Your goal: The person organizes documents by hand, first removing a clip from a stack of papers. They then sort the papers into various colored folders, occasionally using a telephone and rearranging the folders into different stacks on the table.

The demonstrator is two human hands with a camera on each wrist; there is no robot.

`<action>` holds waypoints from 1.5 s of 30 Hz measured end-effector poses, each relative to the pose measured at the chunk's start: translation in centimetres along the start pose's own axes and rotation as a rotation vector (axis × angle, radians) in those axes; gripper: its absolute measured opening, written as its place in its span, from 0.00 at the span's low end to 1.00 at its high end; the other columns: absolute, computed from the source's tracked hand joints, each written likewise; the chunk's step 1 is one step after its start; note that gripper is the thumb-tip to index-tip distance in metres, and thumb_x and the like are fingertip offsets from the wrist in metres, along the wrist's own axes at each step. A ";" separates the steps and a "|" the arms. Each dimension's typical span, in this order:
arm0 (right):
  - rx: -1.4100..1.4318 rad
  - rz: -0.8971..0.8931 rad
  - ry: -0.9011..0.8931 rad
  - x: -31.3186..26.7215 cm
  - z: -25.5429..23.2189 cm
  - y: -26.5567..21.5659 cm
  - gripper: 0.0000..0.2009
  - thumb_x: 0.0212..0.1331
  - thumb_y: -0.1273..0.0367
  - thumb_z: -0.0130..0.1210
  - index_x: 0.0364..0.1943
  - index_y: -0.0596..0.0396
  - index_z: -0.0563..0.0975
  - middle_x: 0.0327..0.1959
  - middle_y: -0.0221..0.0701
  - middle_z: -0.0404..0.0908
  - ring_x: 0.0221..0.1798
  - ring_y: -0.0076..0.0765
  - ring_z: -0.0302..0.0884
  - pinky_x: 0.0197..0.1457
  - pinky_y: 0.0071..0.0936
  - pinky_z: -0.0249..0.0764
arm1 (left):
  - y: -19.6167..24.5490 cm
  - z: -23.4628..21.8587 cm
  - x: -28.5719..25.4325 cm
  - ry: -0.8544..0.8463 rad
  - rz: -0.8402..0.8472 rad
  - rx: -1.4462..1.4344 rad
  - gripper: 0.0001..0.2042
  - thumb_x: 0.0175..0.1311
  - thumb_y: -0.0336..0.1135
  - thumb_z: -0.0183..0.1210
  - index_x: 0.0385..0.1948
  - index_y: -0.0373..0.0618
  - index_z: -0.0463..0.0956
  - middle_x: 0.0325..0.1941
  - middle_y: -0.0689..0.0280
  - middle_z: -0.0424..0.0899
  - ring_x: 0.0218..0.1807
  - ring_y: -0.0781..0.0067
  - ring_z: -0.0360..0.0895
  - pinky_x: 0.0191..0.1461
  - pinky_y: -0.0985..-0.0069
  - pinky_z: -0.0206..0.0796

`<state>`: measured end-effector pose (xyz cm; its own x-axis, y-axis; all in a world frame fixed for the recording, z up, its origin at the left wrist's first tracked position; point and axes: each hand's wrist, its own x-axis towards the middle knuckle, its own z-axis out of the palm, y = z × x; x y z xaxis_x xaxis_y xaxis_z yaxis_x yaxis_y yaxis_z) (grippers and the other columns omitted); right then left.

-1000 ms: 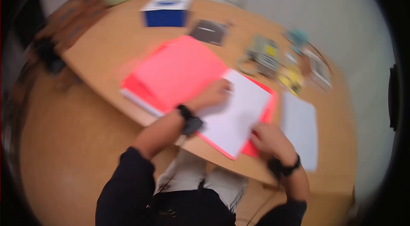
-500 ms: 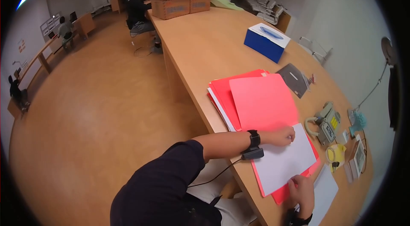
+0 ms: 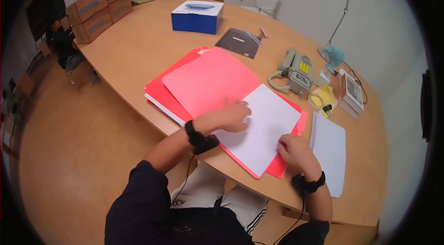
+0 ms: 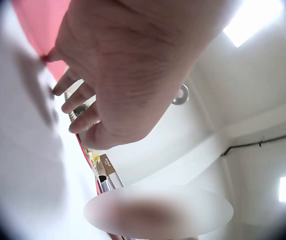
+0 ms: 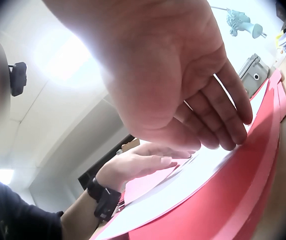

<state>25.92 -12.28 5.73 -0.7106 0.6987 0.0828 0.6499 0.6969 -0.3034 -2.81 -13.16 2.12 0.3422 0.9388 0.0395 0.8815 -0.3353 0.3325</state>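
A red folder [image 3: 212, 76] lies unfolded on the table, with a stack of white paper [image 3: 273, 115] on its right-hand side. My left hand [image 3: 233, 115] is over the paper's left part by the fold, palm down. Its fingers [image 4: 80, 97] are spread and loosely bent close above the sheet in the left wrist view. At the paper's right edge is my right hand [image 3: 296, 151], its fingers [image 5: 218, 117] gently bent with the tips right at the sheet's edge. More red folders [image 3: 169, 83] with white sheets lie beneath on the left.
White sheets [image 3: 329, 150] lie to the right. Beyond stand a grey telephone [image 3: 298, 71], a small teal fan [image 3: 334, 55], a yellow item [image 3: 326, 99] and a boxed item [image 3: 352, 92]. Farther back are a dark flat pouch [image 3: 239, 42], a blue-and-white box [image 3: 198, 17] and cardboard boxes [image 3: 99, 9].
The head view swung left and came back. My left hand's fingers, curled on the paper before, have loosened and spread. The right hand stays at the paper's right edge, and the folder keeps its place.
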 end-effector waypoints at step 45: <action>0.026 -0.135 0.019 -9.2 -0.9 -0.6 0.28 0.60 0.66 0.58 0.62 0.65 0.67 0.68 0.53 0.65 0.72 0.57 0.60 0.75 0.47 0.57 | 5.6 -4.7 -13.5 0.656 0.017 -0.494 0.09 0.60 0.25 0.59 0.42 0.34 0.77 0.40 0.55 0.83 0.43 0.58 0.80 0.50 0.66 0.69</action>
<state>32.30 -18.98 5.98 -0.7859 0.6017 0.1426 0.5410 0.7808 -0.3126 -3.98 -27.32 7.85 -0.0406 0.8406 0.5402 0.5803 -0.4202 0.6976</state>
